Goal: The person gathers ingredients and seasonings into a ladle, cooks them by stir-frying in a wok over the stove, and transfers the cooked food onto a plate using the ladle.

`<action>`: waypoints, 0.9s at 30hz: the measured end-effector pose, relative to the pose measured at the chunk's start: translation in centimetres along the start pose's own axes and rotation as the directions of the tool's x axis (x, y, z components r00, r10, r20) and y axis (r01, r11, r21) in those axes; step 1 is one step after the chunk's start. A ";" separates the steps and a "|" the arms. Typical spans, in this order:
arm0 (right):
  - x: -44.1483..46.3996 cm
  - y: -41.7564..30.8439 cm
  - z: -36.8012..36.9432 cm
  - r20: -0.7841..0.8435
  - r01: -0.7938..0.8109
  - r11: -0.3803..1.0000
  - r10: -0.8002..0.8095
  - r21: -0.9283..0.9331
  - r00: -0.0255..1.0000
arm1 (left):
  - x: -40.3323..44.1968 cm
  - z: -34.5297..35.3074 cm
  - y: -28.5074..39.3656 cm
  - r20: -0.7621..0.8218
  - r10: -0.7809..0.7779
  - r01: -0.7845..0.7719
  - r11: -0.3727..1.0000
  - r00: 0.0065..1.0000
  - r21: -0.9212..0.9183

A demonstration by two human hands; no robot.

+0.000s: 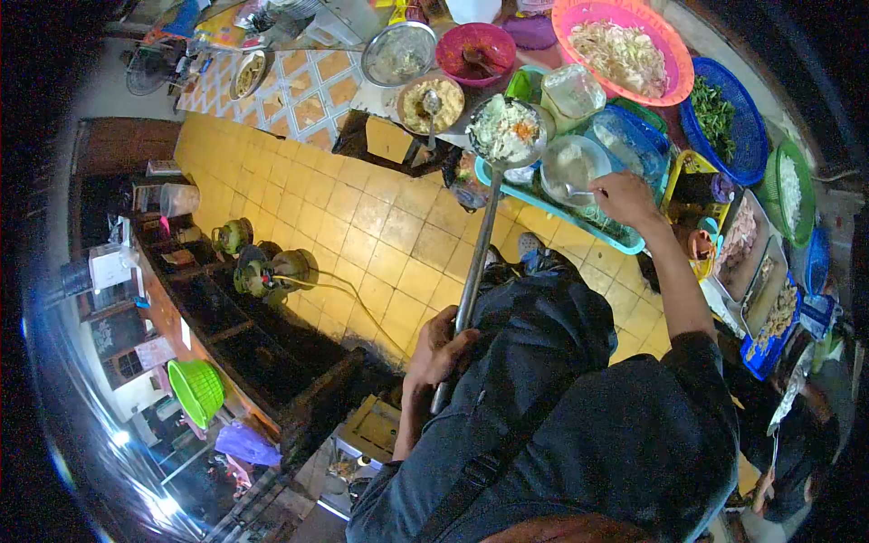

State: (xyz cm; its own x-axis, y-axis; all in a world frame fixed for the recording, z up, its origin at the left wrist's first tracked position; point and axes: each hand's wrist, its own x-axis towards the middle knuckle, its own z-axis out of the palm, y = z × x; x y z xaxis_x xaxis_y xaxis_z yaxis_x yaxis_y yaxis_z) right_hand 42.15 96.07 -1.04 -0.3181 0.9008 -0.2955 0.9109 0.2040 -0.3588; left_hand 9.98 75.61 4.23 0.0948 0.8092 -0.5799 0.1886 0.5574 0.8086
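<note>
My left hand (436,348) is wrapped round the lower part of the steel handle of a long-handled wok (481,240). The wok's pan rests over the near edge of the crowded table and holds shredded pale cabbage (501,127) with a bit of orange on top. My right hand (626,199) pinches a spoon (579,191), whose tip reaches into a translucent plastic bowl (590,152) just right of the wok. What lies in this bowl is pale and hard to make out. Beneath it, a turquoise tray (625,242) shows its rim.
Around the table stand a bowl of yellowish mash (416,109), a red bowl (453,45), a pink colander (579,18) of shredded cabbage and a blue basket (756,136) of greens. Gas cylinders (294,262) with a hose stand on the tiled floor. Another person (797,452) is at right.
</note>
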 end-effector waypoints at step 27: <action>-0.3 -0.3 4.1 -0.190 -0.212 0.937 0.163 -0.278 0.968 | 0.3 -1.9 -0.1 0.193 0.000 0.038 0.979 0.981 -0.198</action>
State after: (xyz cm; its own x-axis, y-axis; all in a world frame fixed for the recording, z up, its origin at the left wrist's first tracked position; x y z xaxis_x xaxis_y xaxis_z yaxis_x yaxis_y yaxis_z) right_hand 40.85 94.20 -4.50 -0.1097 0.9782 -0.1760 0.9939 0.1066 -0.0270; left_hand 8.14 76.16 4.14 0.2819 0.7582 -0.5879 -0.0049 0.6139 0.7894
